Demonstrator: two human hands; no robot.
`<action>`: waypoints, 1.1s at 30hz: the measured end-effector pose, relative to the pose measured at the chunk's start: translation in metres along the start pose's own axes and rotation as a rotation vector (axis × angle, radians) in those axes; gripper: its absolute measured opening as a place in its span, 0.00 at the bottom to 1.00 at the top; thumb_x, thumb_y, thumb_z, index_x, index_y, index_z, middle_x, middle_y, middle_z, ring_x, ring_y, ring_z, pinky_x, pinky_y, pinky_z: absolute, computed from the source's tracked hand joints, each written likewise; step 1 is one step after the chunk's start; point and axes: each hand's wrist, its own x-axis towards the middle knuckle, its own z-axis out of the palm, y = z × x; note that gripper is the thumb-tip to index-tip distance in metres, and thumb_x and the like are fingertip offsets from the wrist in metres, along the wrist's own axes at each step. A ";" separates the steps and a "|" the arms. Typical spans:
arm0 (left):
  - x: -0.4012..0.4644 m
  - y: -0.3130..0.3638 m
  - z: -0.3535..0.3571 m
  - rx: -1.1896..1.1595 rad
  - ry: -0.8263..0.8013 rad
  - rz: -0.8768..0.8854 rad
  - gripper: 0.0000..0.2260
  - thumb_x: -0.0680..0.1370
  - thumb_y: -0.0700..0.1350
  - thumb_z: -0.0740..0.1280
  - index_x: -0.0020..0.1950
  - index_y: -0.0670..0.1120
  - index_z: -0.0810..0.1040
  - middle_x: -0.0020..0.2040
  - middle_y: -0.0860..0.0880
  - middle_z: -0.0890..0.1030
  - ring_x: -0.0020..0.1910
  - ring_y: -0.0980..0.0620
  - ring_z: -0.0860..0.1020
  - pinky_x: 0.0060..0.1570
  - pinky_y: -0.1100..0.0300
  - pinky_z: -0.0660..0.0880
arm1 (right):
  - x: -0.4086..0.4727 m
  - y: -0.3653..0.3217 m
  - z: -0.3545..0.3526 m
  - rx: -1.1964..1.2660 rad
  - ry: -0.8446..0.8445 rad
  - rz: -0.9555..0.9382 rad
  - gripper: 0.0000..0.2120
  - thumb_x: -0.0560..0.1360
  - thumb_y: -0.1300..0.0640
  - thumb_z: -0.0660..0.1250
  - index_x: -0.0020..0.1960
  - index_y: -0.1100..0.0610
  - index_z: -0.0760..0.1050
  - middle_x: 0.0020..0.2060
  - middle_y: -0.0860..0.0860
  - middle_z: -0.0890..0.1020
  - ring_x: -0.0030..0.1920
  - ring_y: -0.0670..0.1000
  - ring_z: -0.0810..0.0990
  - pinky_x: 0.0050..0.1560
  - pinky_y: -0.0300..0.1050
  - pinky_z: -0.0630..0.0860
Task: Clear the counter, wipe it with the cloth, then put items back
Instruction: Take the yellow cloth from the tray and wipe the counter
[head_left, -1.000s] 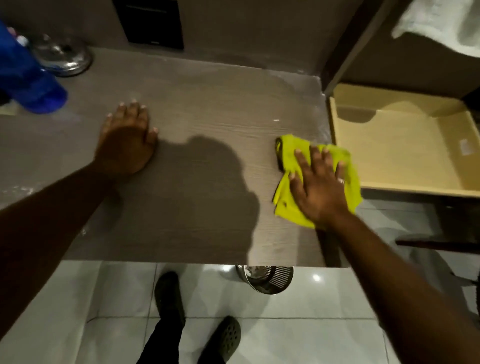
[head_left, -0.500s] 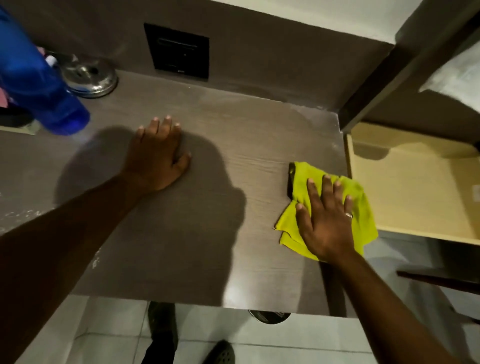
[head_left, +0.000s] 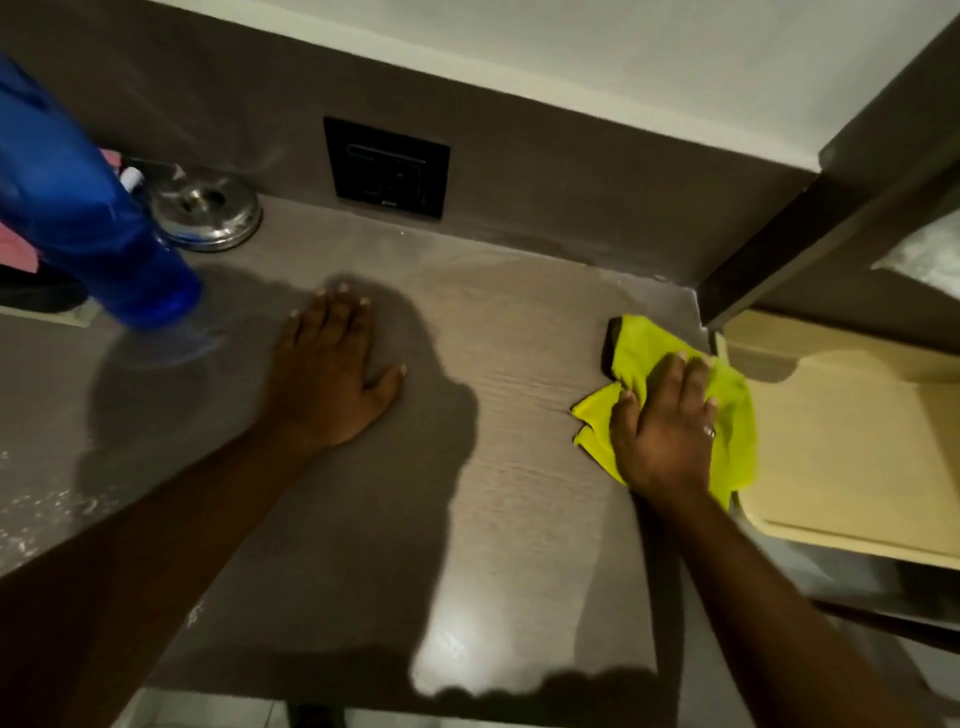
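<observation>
Cloth (head_left: 730, 415), yellow, lies at the counter's (head_left: 519, 519) three o'clock edge under the right hand (head_left: 662, 441), fingers flat and released to press it for wiping, while the left hand (head_left: 332, 374), likewise splayed near centre, seems to brace the lean.

Person, two bare forearms, no sleeves in view. Left hand (head_left: 332, 374): unadorned. Right hand (head_left: 662, 436): one slim silver-toned ring (head_left: 708, 431) at its 3 o'clock edge.
</observation>
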 end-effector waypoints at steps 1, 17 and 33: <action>0.001 0.001 0.000 -0.010 0.007 -0.060 0.39 0.73 0.66 0.53 0.75 0.41 0.60 0.76 0.38 0.61 0.75 0.39 0.58 0.73 0.42 0.54 | -0.002 -0.003 0.002 0.027 0.024 0.043 0.34 0.78 0.46 0.54 0.77 0.66 0.55 0.77 0.68 0.55 0.77 0.66 0.55 0.75 0.62 0.54; 0.016 -0.001 0.011 0.029 0.022 -0.125 0.41 0.72 0.69 0.51 0.73 0.40 0.62 0.74 0.37 0.63 0.74 0.36 0.60 0.69 0.36 0.59 | 0.094 -0.081 0.031 -0.025 -0.113 -0.394 0.32 0.79 0.47 0.56 0.76 0.65 0.59 0.77 0.65 0.58 0.78 0.63 0.55 0.76 0.59 0.48; 0.015 0.001 0.007 0.013 0.014 -0.125 0.39 0.74 0.67 0.56 0.74 0.40 0.59 0.76 0.38 0.60 0.76 0.38 0.55 0.72 0.36 0.54 | 0.117 -0.011 0.013 -0.080 -0.009 -0.126 0.41 0.72 0.35 0.50 0.78 0.58 0.58 0.77 0.59 0.60 0.78 0.61 0.53 0.77 0.58 0.50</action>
